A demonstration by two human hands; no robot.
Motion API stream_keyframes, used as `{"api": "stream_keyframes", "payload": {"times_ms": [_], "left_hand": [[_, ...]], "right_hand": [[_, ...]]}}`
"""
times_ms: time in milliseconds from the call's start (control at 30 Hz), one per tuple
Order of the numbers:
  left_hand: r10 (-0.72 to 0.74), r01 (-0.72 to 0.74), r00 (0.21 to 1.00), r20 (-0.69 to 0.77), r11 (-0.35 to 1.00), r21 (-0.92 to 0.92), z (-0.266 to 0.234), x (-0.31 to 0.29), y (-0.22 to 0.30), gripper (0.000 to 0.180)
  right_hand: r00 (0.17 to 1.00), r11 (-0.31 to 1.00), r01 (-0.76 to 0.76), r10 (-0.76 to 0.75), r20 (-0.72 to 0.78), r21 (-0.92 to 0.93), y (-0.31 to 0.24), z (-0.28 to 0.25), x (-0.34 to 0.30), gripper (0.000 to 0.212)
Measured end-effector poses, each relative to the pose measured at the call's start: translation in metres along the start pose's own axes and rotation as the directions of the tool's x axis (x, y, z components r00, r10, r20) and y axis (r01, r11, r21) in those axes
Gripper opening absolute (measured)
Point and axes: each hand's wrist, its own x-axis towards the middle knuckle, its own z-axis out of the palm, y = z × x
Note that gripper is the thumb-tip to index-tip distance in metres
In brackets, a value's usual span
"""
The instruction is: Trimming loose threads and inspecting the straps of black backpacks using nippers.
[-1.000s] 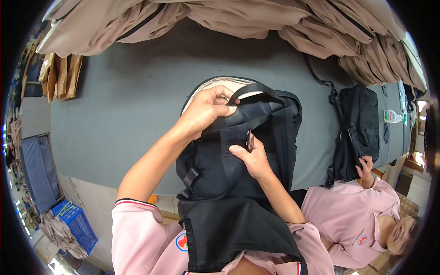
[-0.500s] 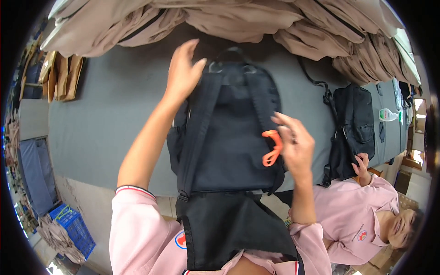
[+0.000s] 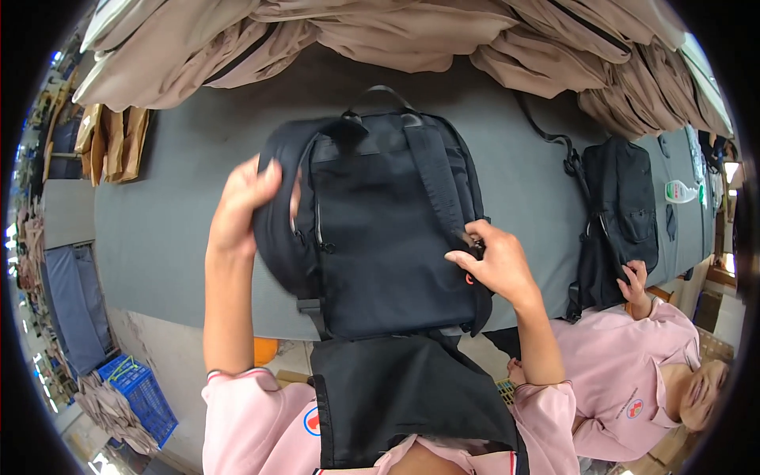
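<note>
A black backpack (image 3: 380, 237) lies on the grey table in front of me, its back panel and shoulder straps facing up. My left hand (image 3: 241, 198) is closed round the left shoulder strap (image 3: 273, 241), which bows out to the left off the panel and is smeared by motion. At the lower right side of the bag, my right hand (image 3: 499, 265) pinches the lower part of the right shoulder strap (image 3: 431, 174). A bit of an orange tool (image 3: 469, 279) shows under that hand; the rest of it is hidden.
Beige fabric bags (image 3: 412, 36) are heaped along the far edge. Brown paper pieces (image 3: 115, 142) lie far left. At right are another black backpack (image 3: 617, 198), under a co-worker's hand (image 3: 635, 279), and a spray bottle (image 3: 681, 191). A blue crate (image 3: 142, 400) stands lower left.
My left hand has come down and taken hold of the left strap, pulling it outward. My right hand has closed on the right strap, and the orange tool is now mostly hidden.
</note>
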Motion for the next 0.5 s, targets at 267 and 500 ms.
{"api": "stream_keyframes", "payload": {"times_ms": [267,500], "left_hand": [[-0.145,0.055,0.975,-0.168,0.891,-0.450,-0.045,0.083,0.024,0.027],[-0.288,0.183,0.907,-0.308,0.927,-0.327,-0.059,0.138,-0.004,0.029]], "right_hand": [[0.997,0.021,0.030,0.073,-0.031,0.999,0.025,-0.058,0.033,0.014],[0.972,0.045,-0.063,0.231,0.051,0.997,0.044,-0.031,0.094,0.014]]}}
